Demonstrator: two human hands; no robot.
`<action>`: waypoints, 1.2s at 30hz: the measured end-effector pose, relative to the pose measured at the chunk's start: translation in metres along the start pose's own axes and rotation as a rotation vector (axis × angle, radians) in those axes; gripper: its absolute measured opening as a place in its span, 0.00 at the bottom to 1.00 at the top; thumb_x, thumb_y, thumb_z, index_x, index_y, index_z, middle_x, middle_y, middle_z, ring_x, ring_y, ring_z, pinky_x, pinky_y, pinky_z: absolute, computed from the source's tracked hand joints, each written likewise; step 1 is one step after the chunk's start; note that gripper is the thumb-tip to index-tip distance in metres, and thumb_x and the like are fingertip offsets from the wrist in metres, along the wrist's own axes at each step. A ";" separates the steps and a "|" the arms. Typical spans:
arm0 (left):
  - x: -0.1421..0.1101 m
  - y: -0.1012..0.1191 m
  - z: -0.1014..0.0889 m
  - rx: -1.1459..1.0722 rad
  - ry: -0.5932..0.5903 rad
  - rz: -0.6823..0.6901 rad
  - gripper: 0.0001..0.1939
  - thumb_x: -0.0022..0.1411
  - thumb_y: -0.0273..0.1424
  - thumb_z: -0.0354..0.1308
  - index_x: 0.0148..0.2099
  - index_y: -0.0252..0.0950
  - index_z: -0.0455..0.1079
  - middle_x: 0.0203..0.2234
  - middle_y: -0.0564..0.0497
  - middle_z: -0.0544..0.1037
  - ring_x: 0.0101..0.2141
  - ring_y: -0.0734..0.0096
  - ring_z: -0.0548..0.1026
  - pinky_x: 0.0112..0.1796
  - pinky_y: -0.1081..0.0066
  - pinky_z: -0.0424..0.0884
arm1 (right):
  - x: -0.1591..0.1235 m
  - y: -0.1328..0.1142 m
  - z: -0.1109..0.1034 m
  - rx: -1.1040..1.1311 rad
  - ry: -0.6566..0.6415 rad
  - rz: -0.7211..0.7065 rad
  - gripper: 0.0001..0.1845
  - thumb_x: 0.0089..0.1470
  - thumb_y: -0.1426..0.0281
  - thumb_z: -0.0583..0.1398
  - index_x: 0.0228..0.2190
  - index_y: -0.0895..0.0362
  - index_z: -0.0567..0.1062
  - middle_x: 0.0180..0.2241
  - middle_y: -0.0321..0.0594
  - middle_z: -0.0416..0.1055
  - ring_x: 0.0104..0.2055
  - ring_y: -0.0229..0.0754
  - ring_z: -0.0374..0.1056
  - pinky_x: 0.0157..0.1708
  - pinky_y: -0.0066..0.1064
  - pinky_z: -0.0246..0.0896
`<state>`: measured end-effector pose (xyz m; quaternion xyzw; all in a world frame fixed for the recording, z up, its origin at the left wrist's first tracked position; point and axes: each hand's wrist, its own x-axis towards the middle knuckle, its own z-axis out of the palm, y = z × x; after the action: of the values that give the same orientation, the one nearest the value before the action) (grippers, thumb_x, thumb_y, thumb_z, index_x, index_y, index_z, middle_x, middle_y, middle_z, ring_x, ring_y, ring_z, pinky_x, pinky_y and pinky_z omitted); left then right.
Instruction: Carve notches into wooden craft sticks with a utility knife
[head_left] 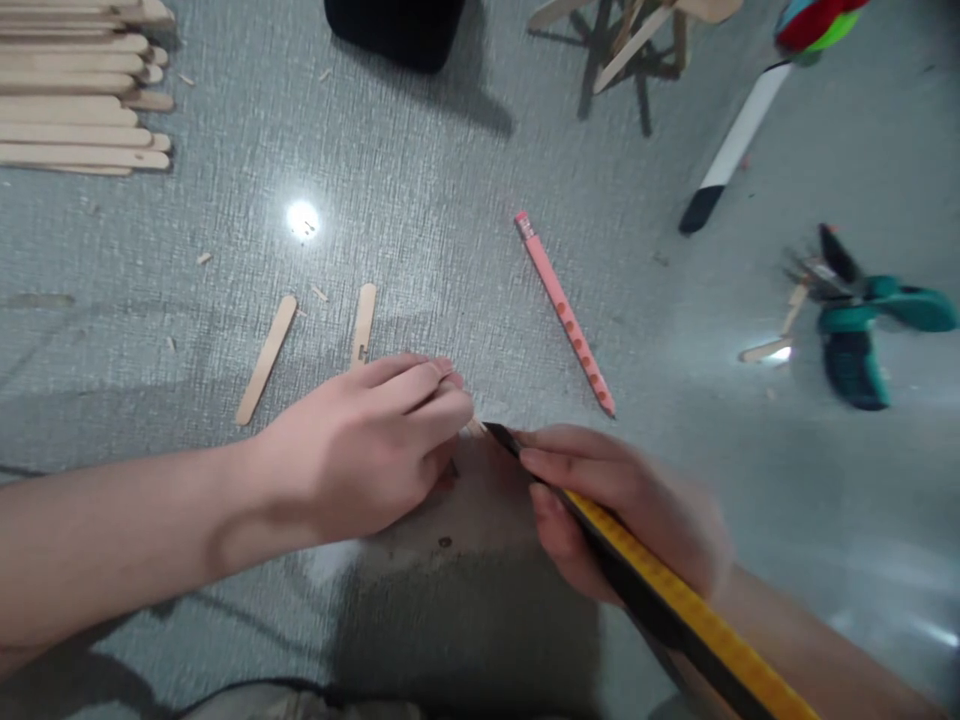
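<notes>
My left hand [367, 450] is closed in a pinch, palm down, on a small wooden craft stick [477, 427]. Only a bit of the stick's tip shows past the fingertips. In my right hand [630, 500] is a yellow and black utility knife [667, 600], its dark blade pointing left and touching or almost touching that tip. Just beyond my left hand lies a craft stick with a small dark mark [364, 322], partly covered by the hand. Another loose craft stick [266, 360] rests to its left. A pink pencil [568, 315] lies beyond my right hand.
Many craft sticks [75, 100] are stacked at the far left. A black object [397, 25] and a small stick structure [637, 40] stand at the back. On the right are a white and black pen [735, 150] and green-handled pliers [851, 320]. Wood chips dot the grey table [420, 200].
</notes>
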<state>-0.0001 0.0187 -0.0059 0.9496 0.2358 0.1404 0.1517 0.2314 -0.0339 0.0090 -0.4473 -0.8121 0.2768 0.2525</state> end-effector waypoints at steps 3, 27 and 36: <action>-0.001 0.000 0.000 0.011 -0.020 0.004 0.15 0.72 0.27 0.47 0.46 0.28 0.75 0.44 0.47 0.77 0.47 0.65 0.73 0.56 0.64 0.72 | 0.004 0.001 0.001 0.003 0.011 -0.029 0.21 0.53 0.79 0.57 0.48 0.51 0.70 0.36 0.42 0.78 0.29 0.42 0.76 0.25 0.29 0.74; -0.002 -0.001 0.001 0.086 -0.008 0.063 0.15 0.71 0.31 0.50 0.41 0.31 0.77 0.45 0.43 0.76 0.45 0.61 0.74 0.50 0.61 0.74 | 0.006 0.000 0.009 -0.067 0.038 -0.024 0.16 0.55 0.78 0.58 0.45 0.53 0.71 0.39 0.44 0.79 0.35 0.42 0.78 0.32 0.28 0.76; -0.001 -0.001 0.000 0.088 0.000 0.075 0.15 0.71 0.29 0.48 0.45 0.29 0.76 0.44 0.43 0.76 0.45 0.60 0.74 0.48 0.62 0.74 | 0.003 -0.001 0.008 -0.107 0.029 0.016 0.14 0.56 0.75 0.59 0.44 0.51 0.73 0.39 0.42 0.80 0.36 0.44 0.78 0.31 0.30 0.75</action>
<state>-0.0009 0.0191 -0.0063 0.9635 0.2061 0.1353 0.1045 0.2243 -0.0334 0.0045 -0.4708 -0.8183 0.2284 0.2378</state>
